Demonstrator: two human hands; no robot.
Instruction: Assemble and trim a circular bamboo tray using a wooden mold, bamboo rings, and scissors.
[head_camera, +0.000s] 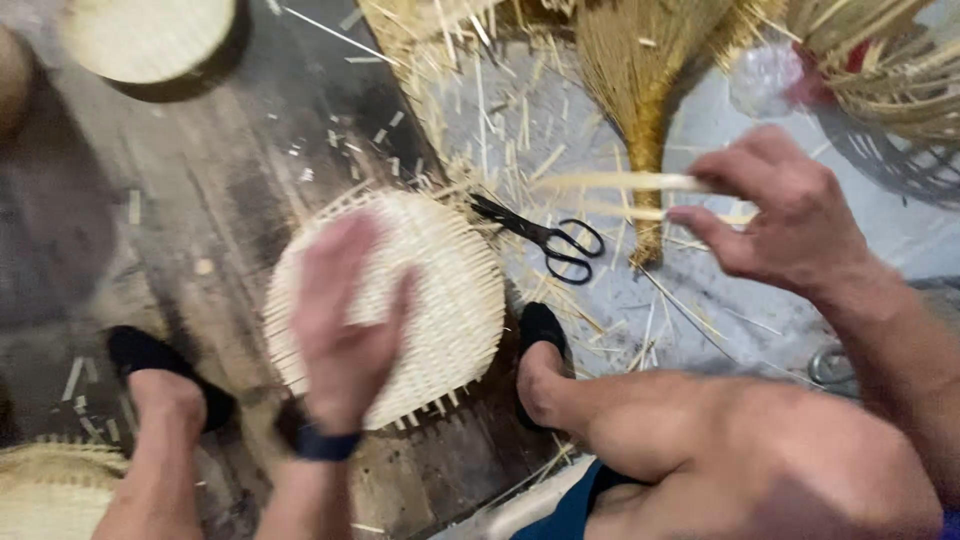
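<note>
The left hand (340, 330) lies flat, fingers spread, on the round woven mat (440, 300) on the floor. Keeping it pressed would steady the weave. Beyond it, the right hand (780, 215) pinches 1 bamboo strip (620, 182), lengthwise leftward, above the scissors (545, 238).

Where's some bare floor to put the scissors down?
Bare planks lie left of the woven disc, below the round basket. Around the scissors and broom bundle it is crowded with straw scraps.
</note>
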